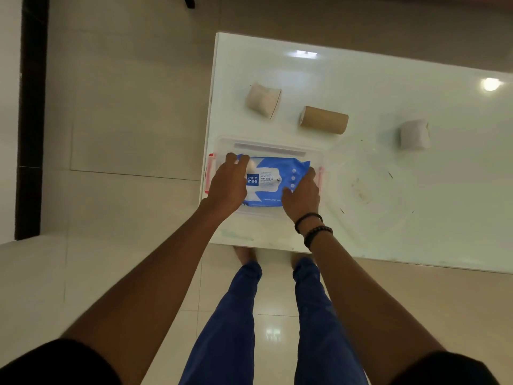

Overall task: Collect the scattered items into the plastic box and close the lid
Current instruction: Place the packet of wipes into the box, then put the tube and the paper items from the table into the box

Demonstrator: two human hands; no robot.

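A clear plastic box (266,145) with pink side latches stands at the near left corner of the white table (388,190). A blue pack of wet wipes (273,179) lies inside it. My left hand (227,184) grips the pack's left end and my right hand (301,197) holds its right end. Farther back lie a beige wrapped bundle (263,100), a brown cardboard roll (323,120) and, to the right, a grey-white wrapped bundle (414,134). A transparent lid (366,179) seems to lie flat just right of the box, faint against the table.
The table's left edge runs right beside the box, with tiled floor (125,134) beyond it. My legs in blue trousers (230,329) stand at the near edge. A dark strip (30,107) runs along the far left wall.
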